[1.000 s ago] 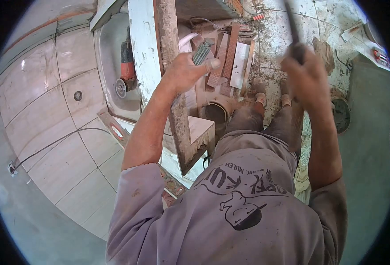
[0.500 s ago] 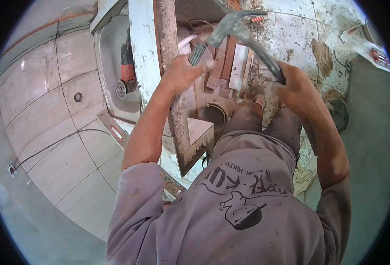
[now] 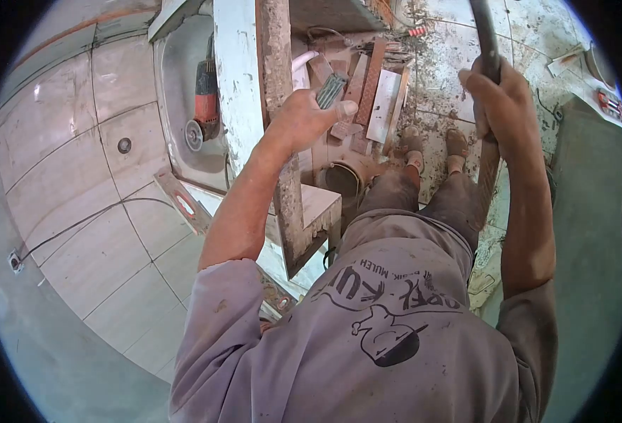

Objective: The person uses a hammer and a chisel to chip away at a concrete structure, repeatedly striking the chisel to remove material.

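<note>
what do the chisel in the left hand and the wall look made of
Chisel: likely steel, a dull grey ridged bar with worn faces, held in the left hand. Wall: glazed ceramic tile by the look, pale and glossy with straight grout lines and a light reflection.

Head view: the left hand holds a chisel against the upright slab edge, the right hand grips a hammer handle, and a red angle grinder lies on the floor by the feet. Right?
Not quite. The angle grinder lies in the sink basin, not by the feet. The rest stands in the head view: left hand holds the chisel at the slab edge, right hand grips the hammer handle.
</note>
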Available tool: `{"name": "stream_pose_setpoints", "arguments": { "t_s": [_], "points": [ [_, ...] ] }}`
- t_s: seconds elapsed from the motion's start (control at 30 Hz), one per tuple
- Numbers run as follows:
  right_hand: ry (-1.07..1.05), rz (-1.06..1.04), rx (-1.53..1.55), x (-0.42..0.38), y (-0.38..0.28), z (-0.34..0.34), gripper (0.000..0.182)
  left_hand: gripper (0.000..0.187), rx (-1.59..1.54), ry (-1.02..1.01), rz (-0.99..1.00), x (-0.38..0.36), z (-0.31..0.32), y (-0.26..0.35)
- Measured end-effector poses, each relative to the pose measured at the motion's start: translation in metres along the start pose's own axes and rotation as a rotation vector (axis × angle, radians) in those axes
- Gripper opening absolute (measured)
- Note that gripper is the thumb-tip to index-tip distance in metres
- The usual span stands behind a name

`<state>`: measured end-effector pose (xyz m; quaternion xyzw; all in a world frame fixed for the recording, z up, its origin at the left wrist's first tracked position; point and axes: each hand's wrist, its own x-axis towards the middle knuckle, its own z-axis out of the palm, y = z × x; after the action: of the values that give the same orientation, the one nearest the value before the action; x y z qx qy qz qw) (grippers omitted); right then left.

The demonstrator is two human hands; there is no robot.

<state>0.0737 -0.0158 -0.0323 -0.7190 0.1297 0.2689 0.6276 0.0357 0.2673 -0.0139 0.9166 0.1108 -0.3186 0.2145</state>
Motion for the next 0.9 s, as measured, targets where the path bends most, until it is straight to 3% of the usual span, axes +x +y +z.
{"name": "stream_pose_setpoints", "arguments": {
  "t_s": [0.07,0.13,0.17,0.23,0.27,0.33,0.4,0.47,0.53,0.6,0.67,0.73,0.8,0.87,0.9],
  "points": [
    [0.050,-0.072,0.004,0.002,0.017,0.014,0.013,0.062,-0.090,-0.047,-0.037,0.001,0.001,0.004],
    [-0.152,-0.553,-0.389,-0.008,0.047,0.033,0.013,0.062,-0.025,-0.055,-0.015,0.002,0.003,0.004],
    [-0.143,-0.549,-0.389,-0.010,0.049,0.029,0.013,0.061,0.038,-0.053,0.006,0.003,0.003,0.006],
    [-0.219,-0.291,-0.330,-0.010,0.040,0.020,0.013,0.060,-0.026,-0.040,0.004,-0.001,0.002,0.010],
    [-0.221,-0.291,-0.326,-0.008,0.032,0.014,0.013,0.059,-0.089,-0.029,-0.002,-0.003,0.001,0.009],
    [-0.052,0.000,0.009,-0.004,0.014,0.003,0.014,0.059,-0.051,-0.054,-0.040,0.000,0.000,0.001],
    [-0.046,-0.009,0.065,0.001,0.026,0.008,0.016,0.059,-0.012,-0.061,-0.048,0.005,0.001,-0.002],
    [-0.294,-0.232,-0.414,-0.005,0.046,0.022,0.015,0.060,-0.043,-0.001,0.028,0.009,0.007,-0.007],
    [-0.288,-0.306,-0.369,-0.015,0.043,0.018,0.016,0.060,-0.047,-0.011,0.041,0.007,0.009,-0.008],
    [-0.273,-0.021,-0.308,-0.004,0.030,0.005,0.017,0.060,-0.056,-0.008,0.042,0.008,0.006,-0.007],
    [-0.100,0.046,-0.160,0.008,0.025,0.002,0.017,0.062,0.006,-0.088,-0.050,0.002,0.000,0.000],
    [-0.107,0.039,-0.053,0.009,0.026,0.006,0.015,0.057,-0.050,-0.063,-0.047,-0.003,0.003,0.006],
    [-0.251,-0.316,-0.368,-0.004,0.045,0.026,0.013,0.055,-0.100,-0.050,-0.042,-0.005,0.003,0.011],
    [-0.282,-0.346,-0.262,-0.015,0.051,0.025,0.012,0.056,-0.086,-0.076,-0.057,-0.007,0.004,0.013],
    [-0.262,-0.219,-0.236,-0.014,0.045,0.020,0.012,0.056,-0.089,-0.072,-0.059,-0.006,0.004,0.011]
  ]
}}
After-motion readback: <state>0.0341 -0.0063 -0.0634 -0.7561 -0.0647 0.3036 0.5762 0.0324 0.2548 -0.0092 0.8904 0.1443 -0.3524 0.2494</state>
